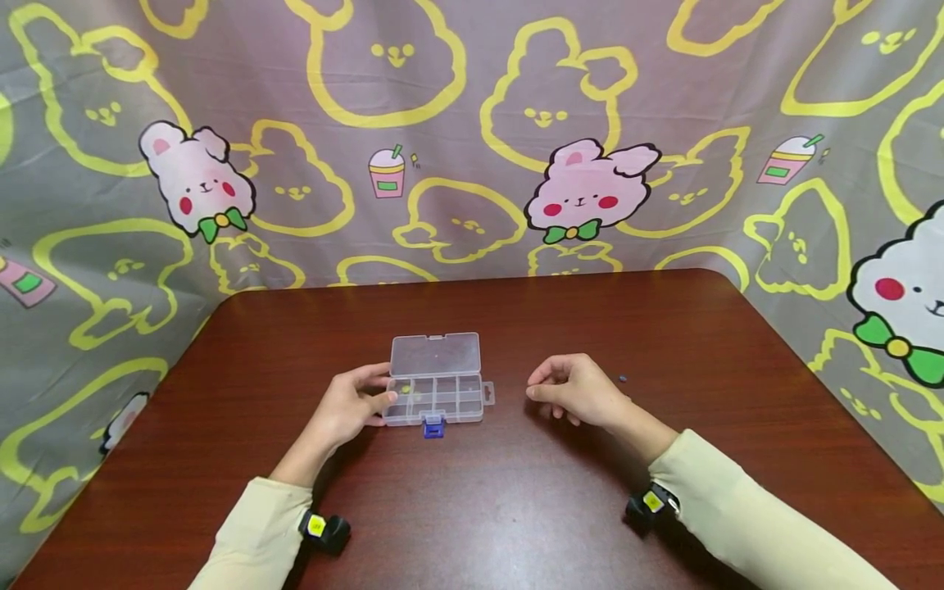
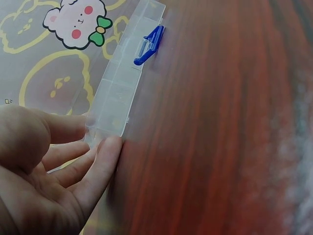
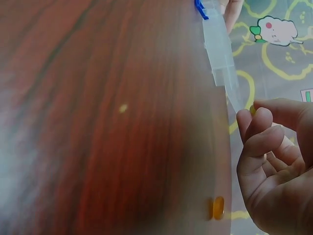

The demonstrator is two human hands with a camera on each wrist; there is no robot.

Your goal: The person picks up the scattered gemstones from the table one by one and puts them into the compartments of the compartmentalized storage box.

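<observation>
A clear plastic compartment box sits on the table with its lid raised at the back and a blue latch hanging at the front. My left hand grips the box's left end, thumb and fingers on its walls. Small yellow pieces lie in the back left compartment. To the right of the box, my right hand is held above the table. Between its thumb and forefinger it pinches a small yellow pill-like piece, mostly covered by the fingertips.
An amber softgel capsule lies on the table by my right hand. Beyond that hand is a small blue piece. The brown wooden table meets a cartoon-printed curtain at the back and sides.
</observation>
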